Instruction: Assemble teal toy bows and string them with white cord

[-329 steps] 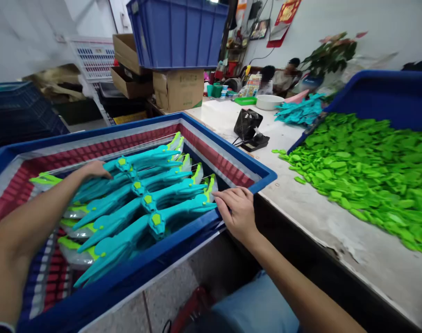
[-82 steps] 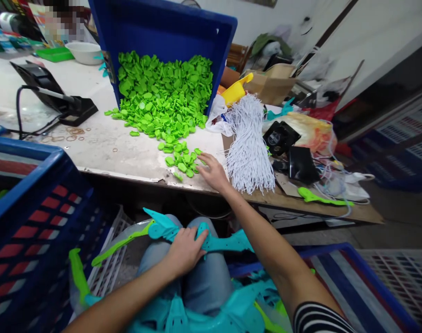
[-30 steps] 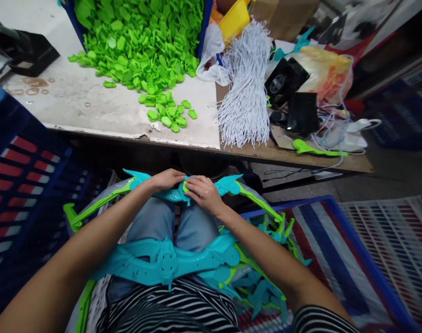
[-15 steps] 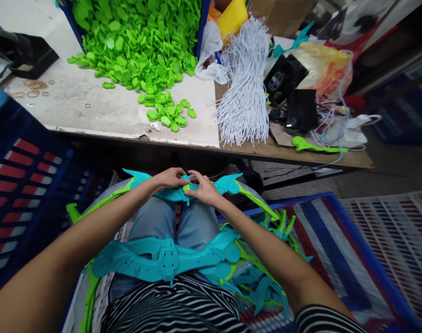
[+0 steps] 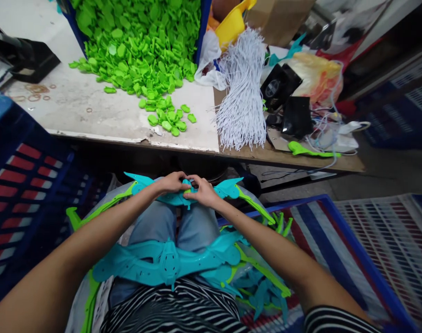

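Note:
Over my knees lies a turquoise plastic wing-shaped piece (image 5: 228, 188) with long lime-green arms hinged at its ends. My left hand (image 5: 173, 182) is closed on its middle from the left, thumb and fingers pressed in. From the right, my right hand (image 5: 201, 191) pinches the same spot, thumb and fingers around a small lime-green clip (image 5: 187, 190) set against the turquoise centre. Fingers partly hide the clip, so I cannot tell how far it is seated. Nearer my body, a second turquoise piece (image 5: 169, 263) with green arms rests across my lap.
A heap of lime-green clips (image 5: 138, 60) spills from a blue crate onto the table (image 5: 103, 115). Beside it lie a bundle of white cords (image 5: 240, 92) and black boxes (image 5: 296, 115). A blue basket (image 5: 23, 185) stands left; more turquoise parts (image 5: 263, 296) lie low on the right.
Both hands stay at the middle of the far turquoise piece, with the fingers slightly shifted around the clip. The whole view has tilted a little.

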A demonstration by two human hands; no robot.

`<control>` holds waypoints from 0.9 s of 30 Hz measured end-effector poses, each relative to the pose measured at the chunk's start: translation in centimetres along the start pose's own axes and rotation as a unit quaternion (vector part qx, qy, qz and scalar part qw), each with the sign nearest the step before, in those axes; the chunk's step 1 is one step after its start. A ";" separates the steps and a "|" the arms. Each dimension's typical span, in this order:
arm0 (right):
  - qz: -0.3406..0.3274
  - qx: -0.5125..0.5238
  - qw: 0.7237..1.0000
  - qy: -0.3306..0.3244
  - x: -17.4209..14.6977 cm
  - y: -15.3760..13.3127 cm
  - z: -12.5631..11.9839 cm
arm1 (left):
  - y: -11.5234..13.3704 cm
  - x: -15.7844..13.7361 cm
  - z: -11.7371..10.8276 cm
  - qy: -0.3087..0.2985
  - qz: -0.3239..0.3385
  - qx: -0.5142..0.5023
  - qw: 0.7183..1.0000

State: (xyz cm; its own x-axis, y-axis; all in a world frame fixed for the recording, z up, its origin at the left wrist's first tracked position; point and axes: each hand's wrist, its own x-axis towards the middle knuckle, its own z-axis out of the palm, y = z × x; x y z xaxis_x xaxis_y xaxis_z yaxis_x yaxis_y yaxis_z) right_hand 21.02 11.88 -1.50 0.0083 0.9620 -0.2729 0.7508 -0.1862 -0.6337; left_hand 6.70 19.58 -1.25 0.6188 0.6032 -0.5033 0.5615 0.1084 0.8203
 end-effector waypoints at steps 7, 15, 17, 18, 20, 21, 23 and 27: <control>-0.054 -0.074 0.996 -0.006 -0.4 -1.1 -0.7 | 0.0 -0.2 -0.5 0.037 0.031 0.061 0.997; -0.149 -0.186 0.925 0.295 11.0 -4.8 -9.3 | -1.9 -4.0 4.4 0.167 0.273 0.405 0.857; -0.128 -0.214 0.926 0.282 14.2 -5.6 -10.1 | -2.4 -4.1 5.1 0.146 0.276 0.450 0.837; -0.113 -0.224 0.930 0.269 15.3 -5.8 -10.2 | -2.4 -4.1 5.1 0.140 0.265 0.467 0.832; -0.081 -0.222 0.939 0.251 16.4 -6.1 -10.3 | -1.8 -3.9 4.5 0.125 0.239 0.486 0.832; -0.060 -0.204 0.944 0.250 16.5 -6.1 -10.3 | -1.3 -3.8 3.9 0.114 0.226 0.487 0.836; -0.005 -0.126 0.960 0.251 15.8 -5.8 -10.5 | 0.2 -3.6 2.3 0.081 0.207 0.472 0.853; 0.075 0.057 0.974 0.204 12.9 -4.8 -10.7 | 3.0 -3.0 -0.6 -0.015 0.162 0.393 0.905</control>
State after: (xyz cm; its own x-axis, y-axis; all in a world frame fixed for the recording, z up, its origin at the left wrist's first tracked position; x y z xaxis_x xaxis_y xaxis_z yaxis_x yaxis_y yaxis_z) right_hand 24.61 27.33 5.81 0.3914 0.9174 -0.0725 0.6430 -0.3290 -0.6916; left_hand 6.17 18.55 2.89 0.8287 0.4800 -0.2878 0.5583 -0.6735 0.4845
